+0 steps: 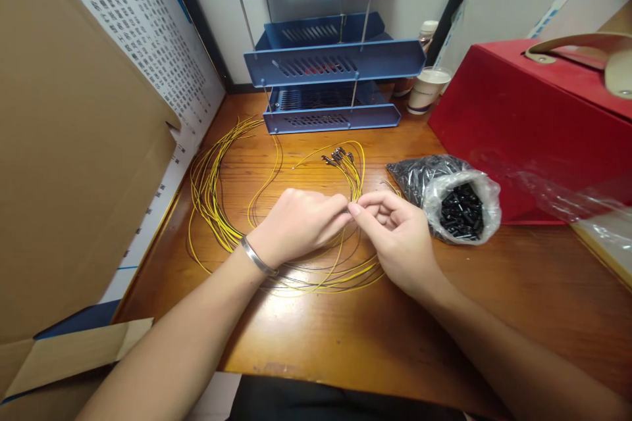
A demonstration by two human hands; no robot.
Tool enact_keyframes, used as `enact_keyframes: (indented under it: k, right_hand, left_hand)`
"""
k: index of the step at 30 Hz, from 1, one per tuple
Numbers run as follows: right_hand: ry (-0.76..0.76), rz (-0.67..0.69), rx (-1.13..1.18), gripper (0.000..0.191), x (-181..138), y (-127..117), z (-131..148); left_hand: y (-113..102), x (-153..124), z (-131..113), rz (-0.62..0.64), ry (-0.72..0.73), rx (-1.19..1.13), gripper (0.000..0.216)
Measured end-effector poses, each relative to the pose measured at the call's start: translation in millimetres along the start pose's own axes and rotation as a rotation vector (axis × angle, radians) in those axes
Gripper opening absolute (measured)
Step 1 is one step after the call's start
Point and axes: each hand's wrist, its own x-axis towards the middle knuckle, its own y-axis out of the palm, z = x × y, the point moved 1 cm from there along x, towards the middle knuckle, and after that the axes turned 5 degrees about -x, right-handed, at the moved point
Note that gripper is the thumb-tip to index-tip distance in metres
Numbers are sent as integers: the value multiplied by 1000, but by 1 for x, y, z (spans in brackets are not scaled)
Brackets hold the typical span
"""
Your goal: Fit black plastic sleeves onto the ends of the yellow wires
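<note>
The thin yellow and dark wires (200,194) lie in a wide loop on the desk (316,348), running from the left, below the blue rack (333,120), round beneath both hands. Thumb and fingers of the left hand (299,220) and of the right hand (402,230) are pinched together, tip to tip, seemingly on the wires; the exact bit between them is hidden.

The likeliest trouble is a slip: something that thin gives little to grip, and with the tips so crowded, the person may not see whether it is lined up. Pulling too hard there could loosen a joint or kink a strand.

Just beyond the fingers, a bunch of dark wire ends (338,156) lies gathered. One strand bends over beside it, and others cross under the wrists, so lifting either hand could drag the bunch apart or tangle the loop. The metal bracelet (257,256) on the left wrist sits right by the strands and might snag one.

Near the right hand, the plastic bag (490,207) gapes open, full of small black pieces (461,212); a careless elbow or knuckle could tip it and scatter them across the desk
</note>
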Motion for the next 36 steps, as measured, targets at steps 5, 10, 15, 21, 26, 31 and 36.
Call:
enact_keyframes:
  k: [5, 10, 15, 21, 26, 31, 36]
  right_hand:
    - [-26, -43, 1, 18, 2, -2, 2]
    - [-22, -1, -14, 16, 1, 0, 0]
    - [-35, -19, -11, 17, 1, -1, 0]
    - [-19, 18, -36, 17, 2, 0, -1]
    - [-36, -15, -18, 18, 2, -1, 0]
    - [-34, -2, -34, 18, 2, -1, 1]
    - [-33, 0, -28, 18, 2, -1, 1]
  left_hand:
    - [0, 0, 0, 10, 3, 5, 40]
    - [0, 0, 1, 18, -9, 14, 39]
    - [1, 0, 0, 33, -6, 2, 40]
    - [0, 0, 0, 32, -21, 12, 37]
    - [1, 0, 0, 38, -21, -1, 39]
    - [0, -1, 0, 46, -24, -3, 39]
    - [0, 0, 1, 69, -35, 0, 39]
